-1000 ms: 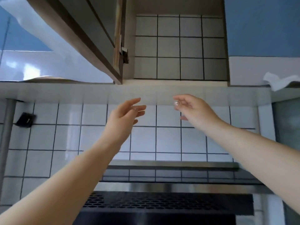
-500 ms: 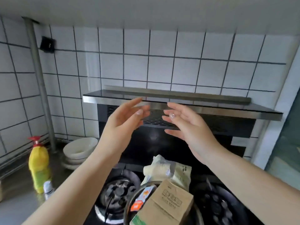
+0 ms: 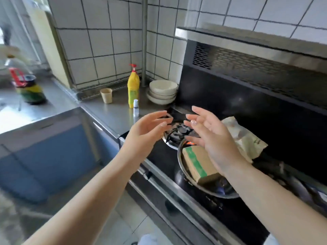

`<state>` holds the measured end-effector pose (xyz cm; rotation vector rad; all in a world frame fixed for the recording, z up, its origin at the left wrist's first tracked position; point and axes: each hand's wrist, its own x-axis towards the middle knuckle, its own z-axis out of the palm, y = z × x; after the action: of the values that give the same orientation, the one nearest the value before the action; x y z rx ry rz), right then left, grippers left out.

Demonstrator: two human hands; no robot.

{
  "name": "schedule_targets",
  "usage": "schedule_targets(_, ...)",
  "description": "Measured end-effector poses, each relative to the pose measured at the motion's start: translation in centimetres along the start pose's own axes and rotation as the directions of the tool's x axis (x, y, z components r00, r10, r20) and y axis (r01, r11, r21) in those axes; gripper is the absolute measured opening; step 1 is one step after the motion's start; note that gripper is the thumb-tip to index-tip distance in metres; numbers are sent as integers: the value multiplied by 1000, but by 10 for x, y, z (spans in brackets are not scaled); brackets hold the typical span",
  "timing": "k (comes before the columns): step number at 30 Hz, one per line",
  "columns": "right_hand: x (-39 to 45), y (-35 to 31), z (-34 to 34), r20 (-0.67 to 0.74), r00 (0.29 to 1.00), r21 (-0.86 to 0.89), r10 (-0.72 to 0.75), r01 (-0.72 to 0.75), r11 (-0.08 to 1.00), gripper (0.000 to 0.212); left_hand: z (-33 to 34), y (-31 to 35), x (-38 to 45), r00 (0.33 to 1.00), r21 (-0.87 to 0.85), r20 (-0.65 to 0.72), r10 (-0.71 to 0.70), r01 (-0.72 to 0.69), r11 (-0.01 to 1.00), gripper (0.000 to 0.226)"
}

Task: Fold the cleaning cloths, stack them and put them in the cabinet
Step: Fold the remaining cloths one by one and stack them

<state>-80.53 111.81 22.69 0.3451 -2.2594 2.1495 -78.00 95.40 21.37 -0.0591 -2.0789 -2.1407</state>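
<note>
Steel counter w/ cup, yellow bottle, stacked bowls.

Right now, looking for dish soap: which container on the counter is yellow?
The tall squeeze bottle with the red cap, beside the stacked bowls; the cup is tan.

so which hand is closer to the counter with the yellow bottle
Left, probably. The left hand hangs open at the counter edge, nearer the yellow bottle; the right hand is over the stove.

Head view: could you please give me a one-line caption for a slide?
Both empty hands, left and right, held open above the stove, beside stacked bowls.
</note>
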Motion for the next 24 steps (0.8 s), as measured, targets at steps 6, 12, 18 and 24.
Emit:
schedule_targets(6,-50,17,64,318,946,34,56,-70,997,29,-53,-11,-98,960,47,-273,-65,81,996,28)
schedule_targets(12,-100,16,151,597,803,84,-2,-60,995,28,-117,-1,-204,853,73,-520,-39,91,993,27)
schedule_targets(18,-178,3,263,812,582,97,-51,-48,994,28,-189,15,-333,693,129,-721,2,132,983,33)
schedule_targets(24,-287,-14,380,930,361,101,-74,-59,993,30,-260,37,-470,500,139,-865,43,157,978,34)
